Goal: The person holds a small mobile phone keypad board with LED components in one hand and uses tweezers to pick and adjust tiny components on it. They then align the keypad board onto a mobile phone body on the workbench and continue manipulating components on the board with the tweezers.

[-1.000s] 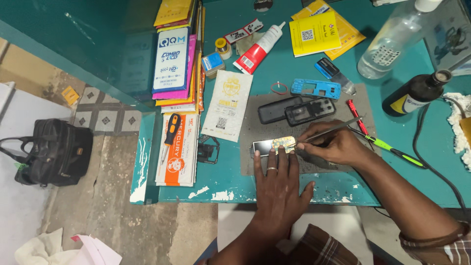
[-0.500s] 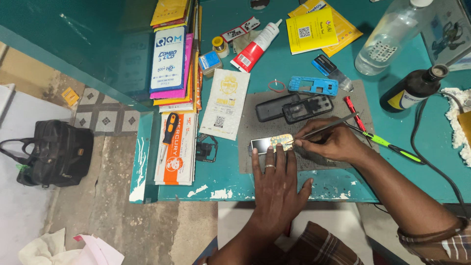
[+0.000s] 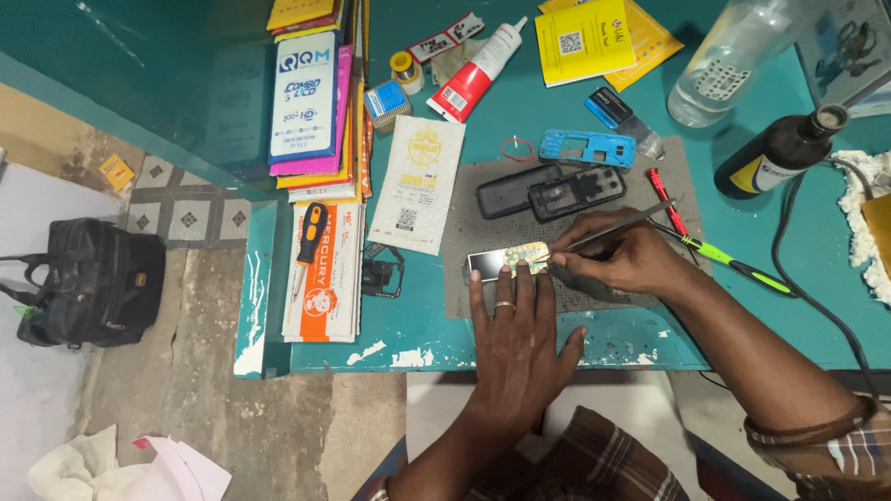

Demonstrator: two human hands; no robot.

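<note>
The left hand [image 3: 513, 343] lies flat and open, palm down, on the near edge of the teal surface [image 3: 520, 111]. Its fingertips press on the near side of a small circuit board [image 3: 509, 261], holding it steady. The board rests on a grey work mat [image 3: 464, 209] near the mat's near-left corner; its left part is dark and glossy, its right part is gold-coloured.

The right hand [image 3: 620, 260] is closed around a thin metal tool [image 3: 608, 227], gripped like a pen. The tool tip meets the right end of the board.

On the far part of the mat lie two black phone shells [image 3: 548, 193] side by side, and just beyond them a blue phone frame [image 3: 587, 147]. A red-handled screwdriver [image 3: 666, 199] and a green-handled tool [image 3: 738, 266] lie to the right of the right hand.

To the left of the mat lies a white packet [image 3: 419, 186], then an orange-and-black screwdriver [image 3: 308, 237] on orange-and-white packaging [image 3: 325, 301]. A red-and-white tube [image 3: 478, 67] lies farther off. A dark bottle [image 3: 780, 153] stands at the right. A black bag [image 3: 88, 283] sits on the floor at the left.
</note>
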